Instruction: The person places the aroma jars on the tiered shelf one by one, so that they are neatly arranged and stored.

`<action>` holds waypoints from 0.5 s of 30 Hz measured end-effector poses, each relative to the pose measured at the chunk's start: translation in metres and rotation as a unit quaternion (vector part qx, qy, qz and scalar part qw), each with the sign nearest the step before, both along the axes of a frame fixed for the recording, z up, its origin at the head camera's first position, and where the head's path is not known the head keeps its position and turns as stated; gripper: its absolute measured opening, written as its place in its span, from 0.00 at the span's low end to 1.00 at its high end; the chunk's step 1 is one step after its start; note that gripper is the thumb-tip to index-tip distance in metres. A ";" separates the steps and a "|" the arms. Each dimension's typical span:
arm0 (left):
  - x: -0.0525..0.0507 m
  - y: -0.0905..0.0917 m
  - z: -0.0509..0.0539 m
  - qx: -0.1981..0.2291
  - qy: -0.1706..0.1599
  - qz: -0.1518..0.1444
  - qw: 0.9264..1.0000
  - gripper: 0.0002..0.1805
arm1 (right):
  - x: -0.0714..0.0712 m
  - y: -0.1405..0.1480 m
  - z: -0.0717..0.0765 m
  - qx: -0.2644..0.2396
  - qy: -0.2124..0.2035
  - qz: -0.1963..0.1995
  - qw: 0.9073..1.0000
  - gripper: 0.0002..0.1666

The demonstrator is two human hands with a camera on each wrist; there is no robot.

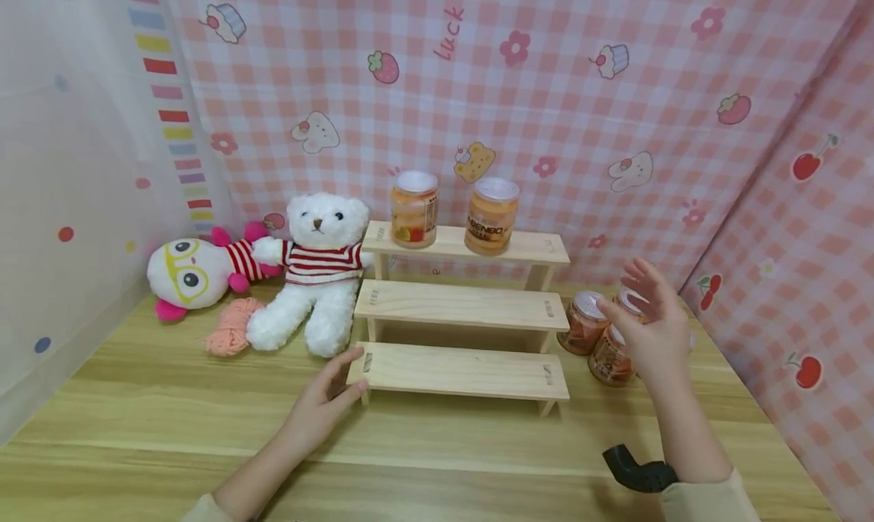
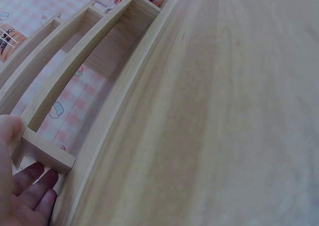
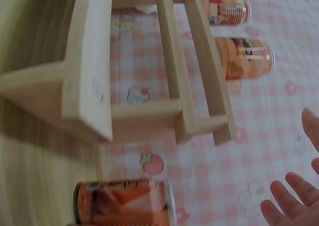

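Pale-wood three-tier stand [image 1: 460, 370] sits on the bench [image 1: 437, 461], two lidded fruit jars [image 1: 490, 222] on its twelve-o'clock tier, left hand [image 1: 319, 408] pinching its eight-o'clock end, right hand [image 1: 655, 340] spread near further jars [image 1: 583, 334] at three o'clock.

In my head view, the right hand [image 1: 658, 332] covers part of the jars [image 1: 583, 331] beside the wooden stand [image 1: 460, 370], so I can't count them. The stamped marks [image 1: 548, 375] at its ends are too small for me to read. My wrist views crop both hands, and 1 jar [image 3: 122, 202] runs off the bottom edge.
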State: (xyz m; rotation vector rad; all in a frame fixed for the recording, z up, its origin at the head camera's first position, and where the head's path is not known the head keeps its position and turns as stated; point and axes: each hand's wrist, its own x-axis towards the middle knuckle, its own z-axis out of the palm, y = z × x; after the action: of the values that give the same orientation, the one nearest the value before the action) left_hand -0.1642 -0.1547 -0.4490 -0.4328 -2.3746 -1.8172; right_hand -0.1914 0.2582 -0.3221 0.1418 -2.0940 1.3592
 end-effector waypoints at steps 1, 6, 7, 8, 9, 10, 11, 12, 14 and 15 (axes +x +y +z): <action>0.000 0.000 0.000 0.000 0.000 0.000 1.000 0.26 | 0.002 0.005 -0.002 0.000 -0.003 -0.002 1.000 0.42; 0.000 0.000 0.000 0.000 0.001 0.002 1.000 0.26 | 0.009 0.025 -0.012 0.010 -0.016 -0.018 1.000 0.42; 0.000 0.000 -0.001 0.001 0.001 0.001 1.000 0.26 | 0.010 0.029 -0.014 0.014 -0.020 -0.025 0.999 0.42; 0.000 0.000 -0.001 0.002 0.001 0.000 1.000 0.26 | 0.011 0.033 -0.016 0.017 -0.020 -0.031 0.999 0.42; 0.000 0.000 -0.001 0.003 0.001 -0.001 1.000 0.26 | 0.012 0.038 -0.018 0.018 -0.019 -0.036 0.999 0.41; -0.001 0.000 -0.001 0.004 0.001 -0.001 1.000 0.26 | 0.012 0.042 -0.020 0.021 -0.023 -0.043 0.999 0.41; -0.001 0.000 -0.002 0.004 0.001 -0.002 1.000 0.26 | 0.012 0.047 -0.022 0.022 -0.023 -0.048 0.998 0.41; -0.001 0.000 -0.002 0.004 0.002 -0.003 1.000 0.26 | 0.013 0.052 -0.024 0.023 -0.028 -0.055 0.998 0.41; -0.002 0.000 -0.002 0.005 0.001 -0.003 1.000 0.26 | 0.013 0.061 -0.028 0.023 -0.038 -0.063 0.997 0.40; -0.002 0.000 -0.002 0.005 0.000 -0.002 1.000 0.26 | 0.014 0.065 -0.029 0.022 -0.045 -0.066 0.997 0.40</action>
State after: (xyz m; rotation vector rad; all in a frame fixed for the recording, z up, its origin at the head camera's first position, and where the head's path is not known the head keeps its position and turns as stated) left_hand -0.1659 -0.1552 -0.4513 -0.4383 -2.3656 -1.8288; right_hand -0.1779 0.3231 -0.3515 -0.0391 -2.1679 1.2613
